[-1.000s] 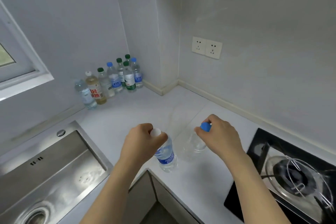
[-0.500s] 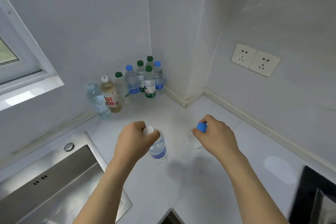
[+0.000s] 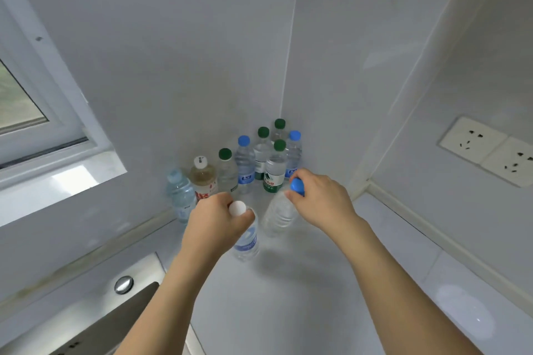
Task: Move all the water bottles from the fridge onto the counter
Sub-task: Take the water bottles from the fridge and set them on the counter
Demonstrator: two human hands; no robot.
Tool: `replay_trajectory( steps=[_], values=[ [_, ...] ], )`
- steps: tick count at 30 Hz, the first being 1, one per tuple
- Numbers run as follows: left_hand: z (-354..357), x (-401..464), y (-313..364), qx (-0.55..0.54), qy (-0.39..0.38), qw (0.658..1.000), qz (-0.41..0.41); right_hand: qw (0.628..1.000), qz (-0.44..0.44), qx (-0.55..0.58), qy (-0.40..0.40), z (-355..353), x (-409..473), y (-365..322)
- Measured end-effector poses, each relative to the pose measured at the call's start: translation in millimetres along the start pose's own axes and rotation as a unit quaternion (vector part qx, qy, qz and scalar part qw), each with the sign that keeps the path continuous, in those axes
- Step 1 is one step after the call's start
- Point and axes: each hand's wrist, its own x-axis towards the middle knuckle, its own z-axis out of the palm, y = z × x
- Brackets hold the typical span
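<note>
Head view looks down on 2 bottles carried by their necks over the counter (image 3: 302,282). Left hand (image 3: 215,226) has its fingers curled round the top of the white-capped bottle (image 3: 245,239), which hangs about upright, its blue label facing out. Right hand (image 3: 320,200) pinches the blue-capped bottle (image 3: 279,215) just under the cap; that one tilts, its base swung toward the left bottle, the 2 close but apart. Whether either base touches the counter I cannot tell.

Just behind them, in the corner where the walls meet, stands a cluster (image 3: 251,158) of 8 bottles, all upright on the counter: 4 with green caps, 2 with blue, a pale clear-capped one (image 3: 180,196) at the left end, and beside it a yellowish drink (image 3: 203,176) with a white cap and red lettering.

At lower left a sink (image 3: 95,323) edge shows, with a round metal button (image 3: 124,284) on its rim. A window (image 3: 26,112) sits on the left wall, and a double socket (image 3: 490,150) on the right wall.
</note>
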Motion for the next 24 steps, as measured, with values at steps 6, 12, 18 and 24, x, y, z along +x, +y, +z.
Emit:
replay_trajectory(
  steps=[6,12,18,24],
  values=[
    [12.3,57.3,-13.1,0.001,-0.008,1.0,0.002,0.998,-0.053,-0.031,-0.018,27.5,68.3,-18.2],
    [28.2,97.8,-21.3,0.013,-0.014,1.0,-0.013,0.992,-0.093,-0.07,-0.046,52.2,115.0,-24.5],
    [42.5,122.5,-22.5,0.044,-0.03,0.999,-0.006,0.988,-0.119,-0.081,-0.054,68.6,139.7,-23.9],
    [49.9,136.7,-23.3,0.055,-0.042,0.998,-0.003,0.988,-0.122,-0.082,-0.053,78.0,153.7,-19.1]
  ],
)
